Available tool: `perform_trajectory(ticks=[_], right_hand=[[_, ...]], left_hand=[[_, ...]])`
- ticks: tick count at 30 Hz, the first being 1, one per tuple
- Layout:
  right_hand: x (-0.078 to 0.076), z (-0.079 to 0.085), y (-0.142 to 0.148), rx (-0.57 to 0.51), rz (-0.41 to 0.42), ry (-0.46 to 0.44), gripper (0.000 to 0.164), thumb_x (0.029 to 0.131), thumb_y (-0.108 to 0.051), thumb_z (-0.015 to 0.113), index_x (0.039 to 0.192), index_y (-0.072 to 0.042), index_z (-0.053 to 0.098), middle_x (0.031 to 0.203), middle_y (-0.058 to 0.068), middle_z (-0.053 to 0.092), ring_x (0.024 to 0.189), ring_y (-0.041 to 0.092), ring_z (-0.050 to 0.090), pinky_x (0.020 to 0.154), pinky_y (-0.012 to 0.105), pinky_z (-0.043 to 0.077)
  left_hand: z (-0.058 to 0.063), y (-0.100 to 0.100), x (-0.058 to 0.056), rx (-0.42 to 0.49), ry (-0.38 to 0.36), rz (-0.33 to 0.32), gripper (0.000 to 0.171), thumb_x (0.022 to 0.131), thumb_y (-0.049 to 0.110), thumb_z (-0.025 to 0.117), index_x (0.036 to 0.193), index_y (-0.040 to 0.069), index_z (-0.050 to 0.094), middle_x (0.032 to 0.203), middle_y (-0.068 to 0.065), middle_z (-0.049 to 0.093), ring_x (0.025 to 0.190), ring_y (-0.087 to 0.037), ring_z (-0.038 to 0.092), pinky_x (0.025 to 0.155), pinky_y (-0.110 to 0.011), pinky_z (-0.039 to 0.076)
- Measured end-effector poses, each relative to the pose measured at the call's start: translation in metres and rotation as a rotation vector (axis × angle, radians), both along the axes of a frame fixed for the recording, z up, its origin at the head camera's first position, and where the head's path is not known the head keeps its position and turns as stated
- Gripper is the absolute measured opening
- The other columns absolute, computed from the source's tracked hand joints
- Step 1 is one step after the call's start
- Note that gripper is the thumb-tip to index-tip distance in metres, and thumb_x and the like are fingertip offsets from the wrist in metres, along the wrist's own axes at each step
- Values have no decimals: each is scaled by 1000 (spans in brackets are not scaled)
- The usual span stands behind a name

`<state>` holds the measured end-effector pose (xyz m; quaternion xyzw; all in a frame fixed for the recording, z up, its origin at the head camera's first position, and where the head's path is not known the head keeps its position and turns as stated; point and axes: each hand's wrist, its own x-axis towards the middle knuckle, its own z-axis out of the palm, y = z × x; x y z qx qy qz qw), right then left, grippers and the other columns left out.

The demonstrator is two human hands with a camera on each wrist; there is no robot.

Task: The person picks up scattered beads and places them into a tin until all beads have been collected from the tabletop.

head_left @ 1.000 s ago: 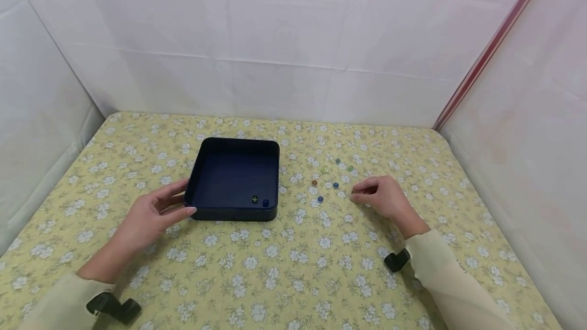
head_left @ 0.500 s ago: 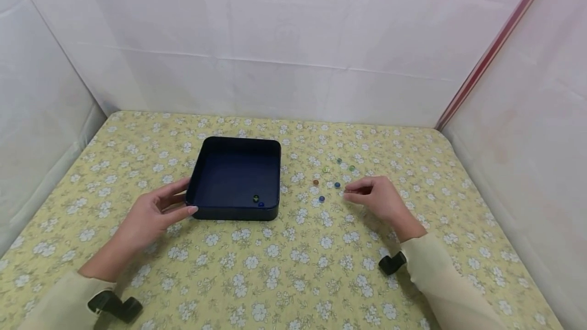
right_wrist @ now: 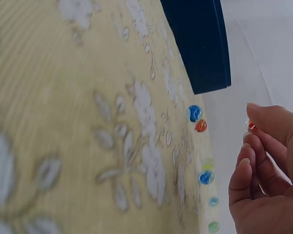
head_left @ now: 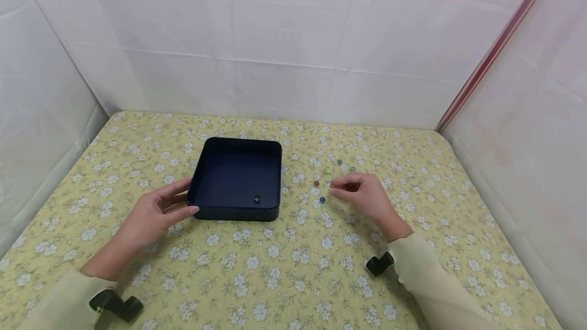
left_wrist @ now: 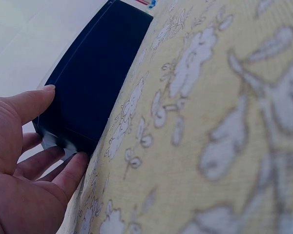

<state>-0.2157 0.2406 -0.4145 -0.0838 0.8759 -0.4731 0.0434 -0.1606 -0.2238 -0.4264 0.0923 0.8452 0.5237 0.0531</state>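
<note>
My left hand point(head_left: 149, 215) grips the near left corner of a square dark blue tray point(head_left: 234, 214), thumb at the front wall and fingers along the left side. Inside the tray, near its front, lies a greenish marble point(head_left: 257, 199). Between the thumb and index finger of my right hand point(head_left: 362, 195) is a red-and-clear marble point(right_wrist: 252, 125), raised off the cloth in the right wrist view. Around that hand on the table lie an orange-red marble point(head_left: 316, 183), a blue marble point(head_left: 322, 200), a yellow-green marble point(head_left: 326, 171) and a teal marble point(head_left: 340, 162). The hand hides another blue marble point(right_wrist: 206, 177) from the head view.
A yellow floral cloth point(head_left: 257, 274) covers the table. Beyond the right hand sits a pale green marble point(head_left: 352, 169). White sheets point(head_left: 284, 39) enclose the back and both sides.
My right hand has moved left with the pinched marble, towards the tray. A blue marble in the tray rolled left and is now out of sight. The left hand keeps its place.
</note>
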Motion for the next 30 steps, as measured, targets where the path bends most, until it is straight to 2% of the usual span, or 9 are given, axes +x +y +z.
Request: perform_trajectory(ticks=[9, 17, 30], right_hand=[[-3, 3, -13, -66, 26, 11, 33, 89, -33, 82, 114, -12, 80, 112, 3, 74, 94, 21, 69, 80, 37, 61], [-5, 6, -28, -112, 71, 46, 33, 90, -28, 82, 115, -7, 79, 110, 4, 75, 93, 18, 71, 81, 38, 62], [-8, 7, -46, -129, 91, 79, 31, 91, -27, 81, 115, -8, 79, 109, 3, 75, 94, 18, 71, 79, 28, 61]], left_hand=[[0, 1, 0, -4, -2, 3, 73, 98, 34, 72, 160, 19, 38, 161, -15, 44, 114, 19, 51, 86, -12, 54], [-1, 0, 0, 1, 4, 3, 72, 98, 33, 72, 160, 18, 39, 160, -17, 44, 114, 19, 52, 86, -12, 54], [-1, 0, 0, 4, 7, 5, 72, 98, 32, 72, 160, 17, 39, 159, -18, 45, 114, 17, 53, 86, -12, 55]])
